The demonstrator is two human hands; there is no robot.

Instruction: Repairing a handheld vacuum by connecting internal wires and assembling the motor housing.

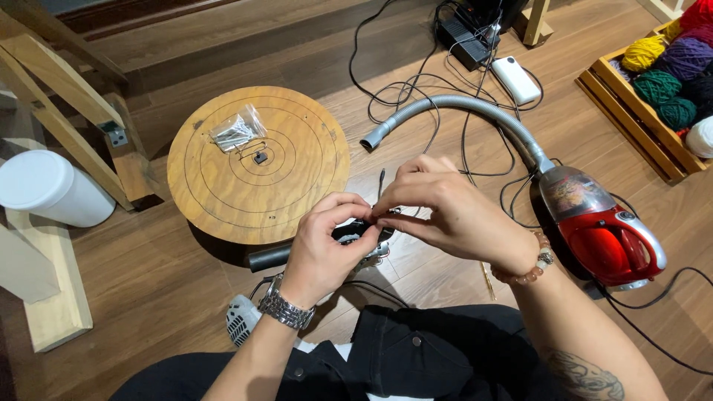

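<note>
Wooden floorboards lie under 2 hands meeting above the lap, where the left hand [327,241] and right hand [445,208] both pinch a small black part [355,232] between their fingertips. Behind sits a round wooden disc [223,186] bearing 1 clear bag of screws [238,130]; right, a red vacuum cleaner [601,230].

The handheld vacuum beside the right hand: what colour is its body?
Red, with a grey handle and hose; the handheld vacuum shows in the head view.

One camera sits on the person's head, looking straight down, close to the hands and floor [148,260].
</note>
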